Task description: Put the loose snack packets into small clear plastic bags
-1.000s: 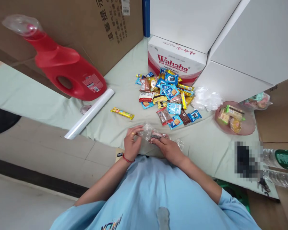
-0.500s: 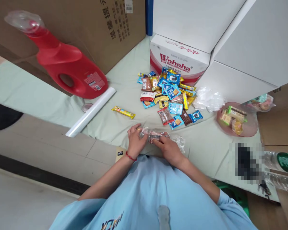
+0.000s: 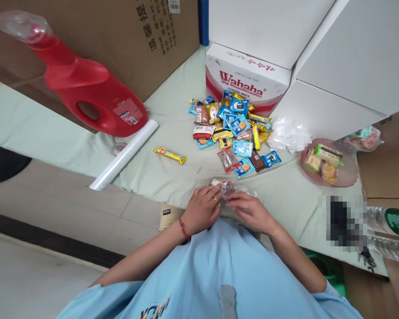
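Observation:
Both of my hands meet at the near edge of the pale green cloth (image 3: 173,168). My left hand (image 3: 202,209) is closed on a clear plastic bag (image 3: 226,188) with a brownish snack packet inside. My right hand (image 3: 249,210) pinches the same bag from the right side, its fingers curled over the crinkled plastic. A pile of small snack packets (image 3: 234,130) in blue, yellow and brown wrappers lies beyond my hands. One yellow snack bar (image 3: 169,155) lies apart to the left of the pile.
A red detergent jug (image 3: 83,95) lies on its side at the left, with a white roll (image 3: 124,155) in front of it. A Wahaha carton (image 3: 246,84), white boxes and a brown carton stand behind. A pink plate (image 3: 349,175) holding snacks and crumpled plastic (image 3: 287,135) are at the right.
My hands have drawn together and shifted right, bunching the clear bag between them. The bag is now more crumpled and shorter than before.

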Tool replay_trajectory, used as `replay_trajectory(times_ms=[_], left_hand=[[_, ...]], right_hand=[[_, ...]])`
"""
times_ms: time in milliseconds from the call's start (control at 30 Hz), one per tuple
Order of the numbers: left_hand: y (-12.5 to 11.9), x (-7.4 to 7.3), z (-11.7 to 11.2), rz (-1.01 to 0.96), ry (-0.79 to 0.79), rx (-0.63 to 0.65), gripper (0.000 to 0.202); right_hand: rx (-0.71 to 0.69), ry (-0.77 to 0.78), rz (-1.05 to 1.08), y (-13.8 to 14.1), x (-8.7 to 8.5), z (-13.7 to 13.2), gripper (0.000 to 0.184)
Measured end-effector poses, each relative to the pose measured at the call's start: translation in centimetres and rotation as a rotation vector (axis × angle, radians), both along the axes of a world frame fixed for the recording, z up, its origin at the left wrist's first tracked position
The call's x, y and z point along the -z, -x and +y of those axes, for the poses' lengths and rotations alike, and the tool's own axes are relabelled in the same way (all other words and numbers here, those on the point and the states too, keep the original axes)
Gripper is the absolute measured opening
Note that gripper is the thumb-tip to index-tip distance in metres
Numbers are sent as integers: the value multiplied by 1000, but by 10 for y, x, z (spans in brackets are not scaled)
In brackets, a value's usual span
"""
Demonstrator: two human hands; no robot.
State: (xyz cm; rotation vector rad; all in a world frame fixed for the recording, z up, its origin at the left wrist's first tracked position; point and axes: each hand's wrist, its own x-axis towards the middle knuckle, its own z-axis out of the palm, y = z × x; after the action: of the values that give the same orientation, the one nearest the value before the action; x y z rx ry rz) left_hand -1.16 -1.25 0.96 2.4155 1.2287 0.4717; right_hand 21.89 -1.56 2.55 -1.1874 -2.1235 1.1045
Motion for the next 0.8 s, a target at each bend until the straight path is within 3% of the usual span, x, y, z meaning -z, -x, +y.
replay_trajectory(times_ms=[100,167,267,400,500,667,800], left_hand=[[1,5,-7,111,-68,54,53],[1,7,-9,145,-100,62,54],[2,8,-10,154,-122,52,53],[3,12,-12,160,-142,58,50],[4,16,-12,163,-153,82,46],[8,21,-8,131,-107,129,42],[29,17,-10,-22,-22,169,51]], right_hand=[[438,-116,-197,-24,9,-1,35],[552,-171,-374,-30,20,-4,44],[470,-117,-440,-28,25,-10,25],[451,19,-284,-7,1,0,11],[359,-1,-236,26,-15,25,8],[253,-54,-518,86,-11,61,14],[157,-56,-672,108,-8,60,22]])
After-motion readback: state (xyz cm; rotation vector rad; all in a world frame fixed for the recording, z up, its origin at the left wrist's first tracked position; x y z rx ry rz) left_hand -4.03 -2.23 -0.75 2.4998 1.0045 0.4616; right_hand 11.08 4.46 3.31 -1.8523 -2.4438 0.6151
